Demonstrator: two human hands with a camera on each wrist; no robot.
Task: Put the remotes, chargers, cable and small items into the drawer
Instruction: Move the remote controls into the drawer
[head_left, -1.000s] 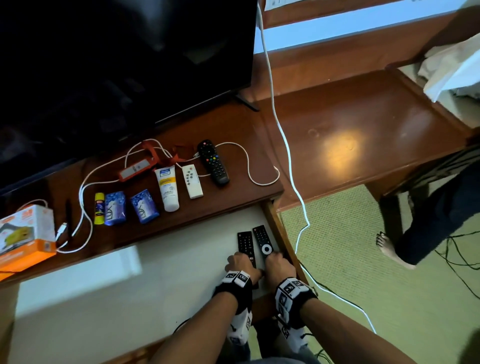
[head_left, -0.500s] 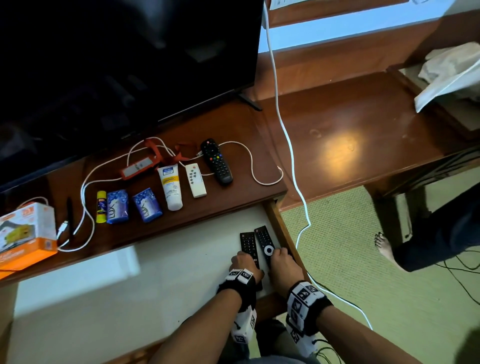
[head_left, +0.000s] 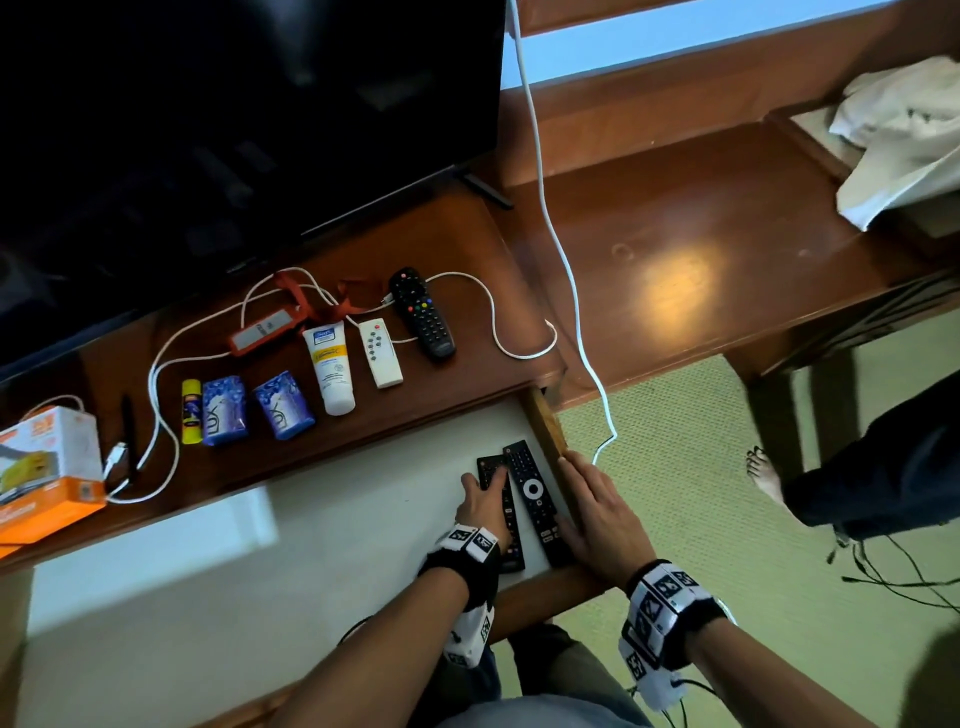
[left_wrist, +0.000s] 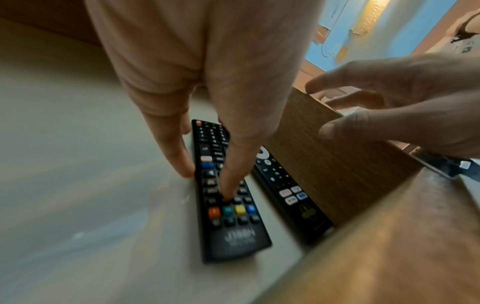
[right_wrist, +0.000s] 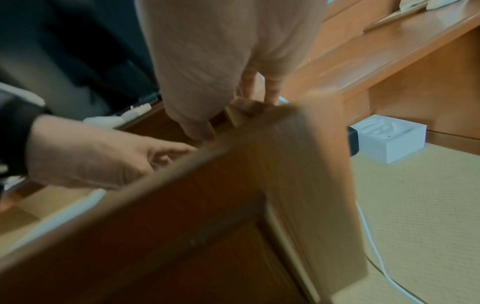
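Two black remotes lie side by side in the open drawer's (head_left: 311, 545) near right corner. My left hand (head_left: 485, 501) lies on the left remote (head_left: 513, 540): in the left wrist view a fingertip (left_wrist: 230, 193) presses its buttons (left_wrist: 231, 224) and the thumb touches its left edge. The right remote (head_left: 532, 493) lies free along the drawer's side wall (head_left: 545, 421). My right hand (head_left: 597, 514) rests flat on that wall, fingers straight. On the desk lie a black remote (head_left: 422, 314), a white remote (head_left: 381, 353) and a white cable (head_left: 493, 322).
A row on the desk holds a white tube (head_left: 330, 369), two blue soap packs (head_left: 224, 410), a yellow glue stick (head_left: 191, 411), a black pen (head_left: 127, 431), an orange-red tag (head_left: 265, 330) and an orange box (head_left: 47, 473). The TV (head_left: 234, 104) stands behind. Another person's foot (head_left: 763, 473) is at the right.
My right hand has left the right remote and moved onto the drawer's side wall. My left hand has slid forward along the left remote, and its fingers have straightened.
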